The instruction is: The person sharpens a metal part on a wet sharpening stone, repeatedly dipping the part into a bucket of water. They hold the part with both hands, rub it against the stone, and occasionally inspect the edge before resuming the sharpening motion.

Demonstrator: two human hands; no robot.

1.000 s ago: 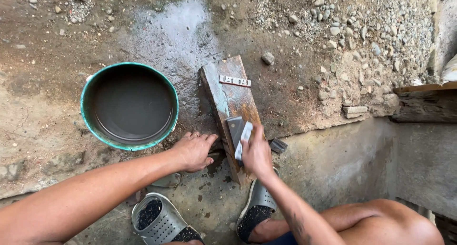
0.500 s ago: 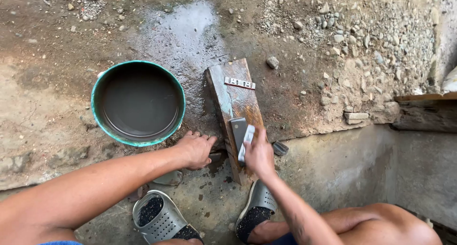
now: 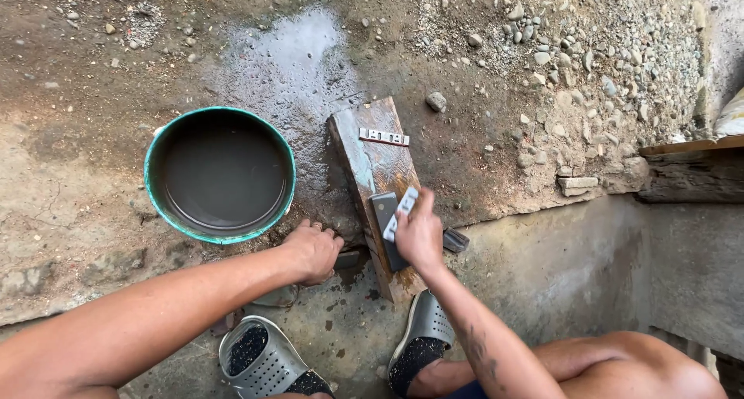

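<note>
Our right hand (image 3: 418,236) presses a pale flat blade (image 3: 401,213), fingers closed on it, against the dark stone (image 3: 385,228) on the wet plank (image 3: 380,182). Left hand (image 3: 314,250), fingers curled, braces on the ground beside the water-filled bucket (image 3: 220,174).

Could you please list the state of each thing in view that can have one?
Bucket: upright, holding dark water.
Board: lying tilted over the ledge, wet.
Stone: lying flat on the board.
Blade: held against the stone.
Right hand: closed on the blade.
Left hand: resting on the ground beside the board, holding nothing visible.
Ground: wet patch above the board.
Sandals: worn on both feet.
</note>
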